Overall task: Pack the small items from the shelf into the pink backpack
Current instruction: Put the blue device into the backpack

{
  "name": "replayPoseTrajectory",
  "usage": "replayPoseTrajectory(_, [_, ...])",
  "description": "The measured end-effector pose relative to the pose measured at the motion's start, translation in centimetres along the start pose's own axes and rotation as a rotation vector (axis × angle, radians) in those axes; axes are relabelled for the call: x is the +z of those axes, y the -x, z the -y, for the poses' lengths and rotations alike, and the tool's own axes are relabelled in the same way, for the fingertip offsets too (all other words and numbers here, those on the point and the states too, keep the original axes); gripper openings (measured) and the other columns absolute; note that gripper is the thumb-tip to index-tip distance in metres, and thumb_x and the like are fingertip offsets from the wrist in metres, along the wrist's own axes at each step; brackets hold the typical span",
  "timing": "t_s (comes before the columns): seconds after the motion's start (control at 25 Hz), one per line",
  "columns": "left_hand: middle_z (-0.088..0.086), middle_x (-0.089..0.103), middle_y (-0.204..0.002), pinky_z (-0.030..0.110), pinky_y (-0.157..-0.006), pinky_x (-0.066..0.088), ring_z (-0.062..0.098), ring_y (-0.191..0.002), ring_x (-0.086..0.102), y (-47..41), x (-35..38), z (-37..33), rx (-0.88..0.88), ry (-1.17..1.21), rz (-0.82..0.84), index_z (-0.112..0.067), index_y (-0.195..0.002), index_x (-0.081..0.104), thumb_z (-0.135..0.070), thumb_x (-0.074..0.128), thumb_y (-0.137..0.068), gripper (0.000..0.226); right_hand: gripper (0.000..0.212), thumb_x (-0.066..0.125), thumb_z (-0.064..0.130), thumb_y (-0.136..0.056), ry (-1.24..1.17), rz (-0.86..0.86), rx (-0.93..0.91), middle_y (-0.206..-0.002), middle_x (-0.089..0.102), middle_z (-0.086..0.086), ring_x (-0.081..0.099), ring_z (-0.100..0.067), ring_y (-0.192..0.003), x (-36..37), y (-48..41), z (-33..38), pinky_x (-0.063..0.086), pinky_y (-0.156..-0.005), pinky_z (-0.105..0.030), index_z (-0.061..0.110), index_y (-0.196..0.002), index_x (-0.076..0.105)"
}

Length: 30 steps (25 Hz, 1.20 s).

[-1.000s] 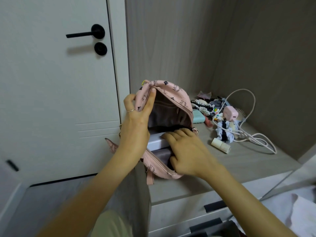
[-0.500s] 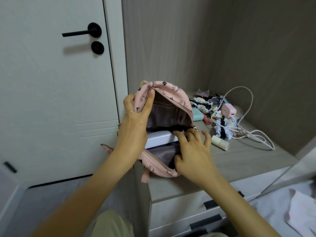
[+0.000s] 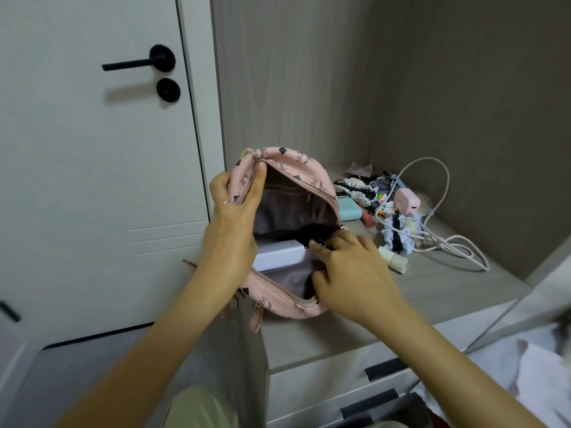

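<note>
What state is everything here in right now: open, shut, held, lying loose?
Pink patterned backpack: unzipped, mouth held wide open on the shelf.
White rectangular box: lying partly inside the backpack.
Left hand: grips the backpack's upper flap.
Right hand: fingers curled on the mouth's right corner.
Pale door with black lever handle: shut.
Grey drawers below the shelf: shut.
White cable: loose, loops sprawled on the shelf.

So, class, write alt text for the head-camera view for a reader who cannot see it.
A person's left hand holds a pink backpack open on a shelf while the right hand is at its mouth, where a white box lies. Farther back a white cable, a pink charger and other small items lie heaped.
</note>
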State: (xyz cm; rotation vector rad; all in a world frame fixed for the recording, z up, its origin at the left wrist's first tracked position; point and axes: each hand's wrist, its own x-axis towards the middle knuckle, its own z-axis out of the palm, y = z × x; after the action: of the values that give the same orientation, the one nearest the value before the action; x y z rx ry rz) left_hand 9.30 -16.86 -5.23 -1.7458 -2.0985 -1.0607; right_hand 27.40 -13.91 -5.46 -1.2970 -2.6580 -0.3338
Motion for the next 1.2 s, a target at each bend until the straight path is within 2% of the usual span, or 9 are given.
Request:
replayPoseTrajectory(0.12, [0.010,0.016,-0.135,0.044,-0.059,0.054,0.031,-0.066,0.054,-0.3,0.0,1.1,0.040,0.049,0.012,-0.048,-0.141,0.000,0.019,0.056,-0.070,0.112,0.033,0.038,0.034,-0.073,-0.560,-0.348,0.143,-0.078,0.069,0.007,0.061,-0.009,-0.081,0.5,-0.1,-1.2,0.046,-0.067,-0.026,0.022,-0.073,0.069])
replayPoseTrajectory(0.24, [-0.001,0.010,-0.135,0.045,-0.063,0.054,0.034,-0.073,0.057,-0.6,0.2,1.4,0.037,0.060,0.025,-0.048,-0.141,0.000,0.017,0.058,-0.070,0.112,0.023,0.044,0.022,-0.072,-1.259,-0.586,0.442,-0.063,0.065,0.005,0.057,-0.008,-0.061,2.2,-3.7,-4.9,0.043,-0.056,-0.021,0.020,-0.064,0.065])
replayPoseTrajectory(0.32, [-0.003,0.011,-0.134,0.044,-0.064,0.055,0.035,-0.076,0.059,-0.6,0.4,1.5,0.051,0.066,0.017,-0.042,-0.145,0.005,0.018,0.059,-0.069,0.111,0.017,0.052,0.017,-0.081,-1.077,-0.438,0.552,-0.084,0.067,-0.004,0.059,-0.018,-0.078,4.3,-7.3,-8.1,0.044,-0.070,-0.029,0.015,-0.091,0.066])
replayPoseTrajectory(0.44, [-0.003,0.012,-0.134,0.040,-0.065,0.055,0.034,-0.081,0.059,-0.5,0.7,1.8,0.055,0.069,0.010,-0.039,-0.146,0.009,0.018,0.061,-0.068,0.110,0.050,0.061,0.035,-0.086,-0.461,-0.037,0.489,-0.123,0.058,-0.016,0.051,-0.032,-0.115,7.4,-11.4,-10.7,0.042,-0.089,-0.038,0.007,-0.127,0.050])
replayPoseTrajectory(0.56, [0.000,0.011,-0.137,0.034,-0.068,0.052,0.031,-0.084,0.058,-0.6,0.6,2.1,0.042,0.089,0.030,-0.046,-0.141,0.002,0.015,0.061,-0.071,0.111,0.072,0.060,0.056,-0.081,-0.217,0.120,0.498,-0.129,0.051,-0.020,0.045,-0.037,-0.121,8.2,-13.9,-10.6,0.041,-0.093,-0.042,0.005,-0.130,0.044])
replayPoseTrajectory(0.68, [0.004,0.012,-0.139,0.032,-0.070,0.051,0.029,-0.085,0.057,-0.8,0.5,2.1,0.021,0.102,0.046,-0.042,-0.145,0.006,0.015,0.060,-0.072,0.107,0.061,0.054,0.039,-0.088,-0.097,0.151,0.498,-0.131,0.046,-0.023,0.047,-0.040,-0.119,8.3,-14.8,-9.9,0.041,-0.093,-0.044,-0.002,-0.131,0.040])
replayPoseTrajectory(0.8, [0.008,0.014,-0.140,0.037,-0.075,0.054,0.031,-0.088,0.058,-0.6,0.6,2.2,0.013,0.111,0.048,-0.039,-0.146,0.009,0.014,0.061,-0.072,0.104,0.048,0.052,0.026,-0.090,-0.085,0.133,0.406,-0.127,0.046,-0.023,0.049,-0.039,-0.115,8.3,-14.8,-9.7,0.043,-0.085,-0.044,-0.002,-0.128,0.042])
replayPoseTrajectory(0.96, [0.009,0.014,-0.139,0.036,-0.076,0.054,0.030,-0.091,0.057,-0.4,0.5,2.2,0.010,0.119,0.056,-0.039,-0.145,0.008,0.014,0.060,-0.074,0.103,0.057,0.064,0.042,-0.081,-0.278,0.137,0.412,-0.119,0.053,-0.020,0.056,-0.037,-0.104,7.5,-14.1,-10.2,0.044,-0.078,-0.037,0.004,-0.121,0.051])
replayPoseTrajectory(1.2, [0.011,0.015,-0.139,0.041,-0.077,0.054,0.033,-0.087,0.057,-0.5,0.4,2.2,0.006,0.134,0.072,-0.045,-0.141,0.005,0.014,0.059,-0.073,0.104,0.038,0.049,0.052,-0.071,-0.667,-0.105,0.540,-0.072,0.062,-0.011,0.059,-0.029,-0.071,4.7,-10.8,-11.4,0.044,-0.057,-0.033,0.015,-0.070,0.056])
